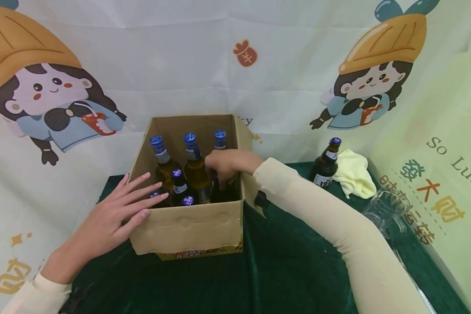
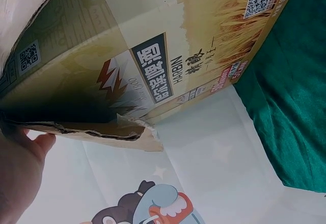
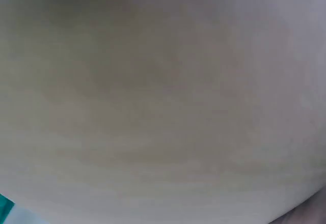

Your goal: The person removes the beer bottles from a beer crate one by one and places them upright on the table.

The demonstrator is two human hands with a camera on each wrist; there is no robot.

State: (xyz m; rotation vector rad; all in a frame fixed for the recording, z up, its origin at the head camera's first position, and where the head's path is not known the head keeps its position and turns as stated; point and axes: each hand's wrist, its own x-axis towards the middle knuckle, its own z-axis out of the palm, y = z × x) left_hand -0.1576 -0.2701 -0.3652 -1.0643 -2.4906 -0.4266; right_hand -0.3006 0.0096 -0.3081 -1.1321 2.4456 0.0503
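Note:
An open cardboard beer box [image 1: 188,229] holds several bottles with blue caps, both tall brown bottles [image 1: 196,172] and shorter dark ones [image 1: 179,189]. My left hand [image 1: 114,213] lies over the box's front left corner, fingers spread and straight across the rim. In the left wrist view, a torn flap [image 2: 107,132] juts from the printed box side beside that hand. My right hand [image 1: 225,165] reaches down into the right part of the box, its fingers curled round the top of a dark beer bottle [image 1: 216,185], mostly hidden. A sleeve or pale surface fills the right wrist view.
Right of the box, a dark beer bottle [image 1: 325,163] stands beside a pale yellow cloth [image 1: 353,172]. A clear glass mug [image 1: 384,209] is near the right edge, partly behind my forearm. Dark green cloth [image 1: 290,266] covers the table, with a printed curtain [image 1: 282,56] behind.

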